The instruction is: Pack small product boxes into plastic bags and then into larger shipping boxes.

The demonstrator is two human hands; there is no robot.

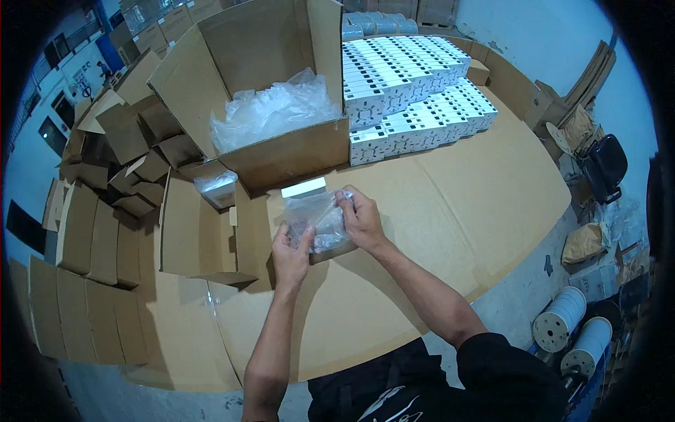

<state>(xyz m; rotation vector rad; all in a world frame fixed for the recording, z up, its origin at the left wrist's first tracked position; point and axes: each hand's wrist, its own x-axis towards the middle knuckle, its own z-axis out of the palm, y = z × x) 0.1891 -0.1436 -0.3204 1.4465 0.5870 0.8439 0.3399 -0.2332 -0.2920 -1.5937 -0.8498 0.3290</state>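
Observation:
Between my two hands, a clear plastic bag (320, 219) is stretched above the table. My left hand (290, 254) grips its lower left edge with the thumb on top. At the upper right edge, the fingers of my right hand (360, 219) are closed on the bag. A small white box (304, 188) shows just beyond the bag; I cannot tell whether it is inside or behind it. Left of my hands stands an open brown carton (197, 228) with a plastic-wrapped white box (218, 188) at its far end.
A large open carton (295, 156) full of loose clear plastic bags (278, 109) stands behind. Stacked white boxes (415, 130) fill the far right of the cardboard-covered table (464, 204). Many empty brown cartons (91, 239) are at left. Cable spools (560, 318) lie on the floor at right.

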